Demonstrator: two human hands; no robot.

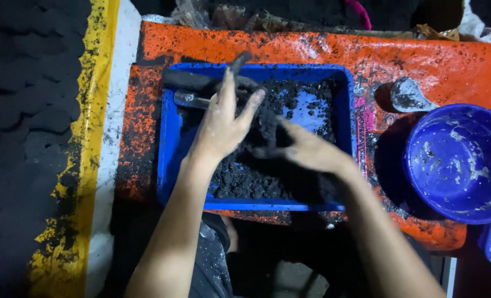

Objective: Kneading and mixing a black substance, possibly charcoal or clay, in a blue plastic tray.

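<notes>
A blue rectangular tray (171, 138) sits on an orange sheet and holds a heap of black crumbly material (245, 176). My left hand (223, 124) is raised over the tray's middle, fingers spread upward, with a dark lump of the material (259, 118) pressed against its palm side. My right hand (306, 149) reaches in from the right, fingers pointing left and dusted black, touching the same lump. A metal tool handle (190, 99) lies in the tray's far left corner, partly hidden behind my left hand.
A round blue bowl (458, 163) smeared with white stands to the right. A grey scoop-like piece (408, 96) lies behind it. The orange sheet (422, 60) is speckled black. A yellow and white strip (99, 110) runs down the left beside dark ground.
</notes>
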